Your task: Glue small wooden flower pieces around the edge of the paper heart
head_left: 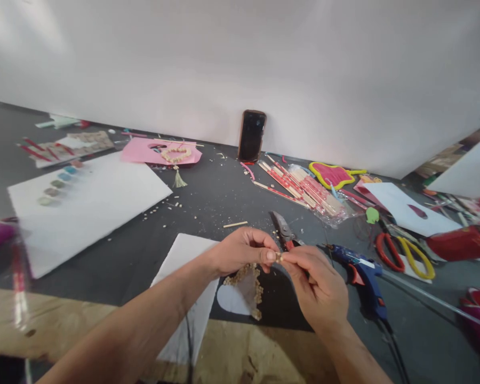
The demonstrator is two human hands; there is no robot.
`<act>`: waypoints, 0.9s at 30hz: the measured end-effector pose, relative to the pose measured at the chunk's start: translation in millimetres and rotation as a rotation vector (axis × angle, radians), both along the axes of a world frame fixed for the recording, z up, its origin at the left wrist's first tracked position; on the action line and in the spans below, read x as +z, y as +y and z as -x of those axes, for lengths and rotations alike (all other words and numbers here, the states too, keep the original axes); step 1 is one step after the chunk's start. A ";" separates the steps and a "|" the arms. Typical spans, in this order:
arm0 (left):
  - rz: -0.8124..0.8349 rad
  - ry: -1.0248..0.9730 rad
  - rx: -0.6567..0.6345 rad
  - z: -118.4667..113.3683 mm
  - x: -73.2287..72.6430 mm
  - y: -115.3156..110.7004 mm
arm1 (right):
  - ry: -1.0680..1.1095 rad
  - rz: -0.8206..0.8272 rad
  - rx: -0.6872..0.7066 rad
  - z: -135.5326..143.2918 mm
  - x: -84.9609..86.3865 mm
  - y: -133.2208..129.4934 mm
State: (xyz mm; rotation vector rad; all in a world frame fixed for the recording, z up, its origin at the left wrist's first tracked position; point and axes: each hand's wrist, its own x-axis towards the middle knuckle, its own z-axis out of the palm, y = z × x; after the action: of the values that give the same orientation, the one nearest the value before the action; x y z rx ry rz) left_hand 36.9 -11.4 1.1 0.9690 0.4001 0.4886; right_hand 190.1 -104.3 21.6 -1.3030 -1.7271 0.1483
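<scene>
My left hand (244, 249) and my right hand (319, 280) meet fingertip to fingertip over the table. Between their pinched thumbs and forefingers is a tiny pale wooden-looking piece (279, 257), mostly covered by the fingers. Just below lies a white rounded paper shape (234, 300), its edge lined with small tan pieces (258, 292); my left hand hides part of it. A white sheet (176, 304) lies under my left forearm. Behind my right hand are pruning shears (280, 226) with red on the handle. A blue glue gun (362, 274) rests to the right of that hand.
A phone (252, 135) leans on the wall. Red-marked sticks (290, 184) lie at centre right, near red-and-yellow-handled scissors (416, 258). At the left are a large white sheet (100, 197) and pink paper (138, 151) bearing a bead bracelet (176, 154). Crumbs and a short stick (235, 224) dot the table.
</scene>
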 end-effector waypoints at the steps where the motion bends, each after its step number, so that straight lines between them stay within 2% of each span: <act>1: -0.006 0.007 0.001 0.2 -0.4 0.1 | -0.007 0.001 0.001 0.1 0.2 0.2; 11: -0.044 0.044 0.007 0.6 -1.2 0.4 | 0.023 0.037 -0.028 0.1 4.5 1.0; 16: -0.047 0.057 0.005 0.8 -0.2 0.2 | -0.007 0.029 0.025 -0.4 5.2 1.5; 27: -0.047 0.046 -0.003 1.0 -0.8 0.0 | -0.057 0.043 0.047 -1.8 5.2 -0.2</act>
State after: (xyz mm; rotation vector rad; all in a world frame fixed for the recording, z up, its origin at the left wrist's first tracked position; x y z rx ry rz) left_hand 35.9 -11.4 0.3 1.0277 0.4304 0.4754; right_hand 191.9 -104.5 26.8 -1.3095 -1.8132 0.1781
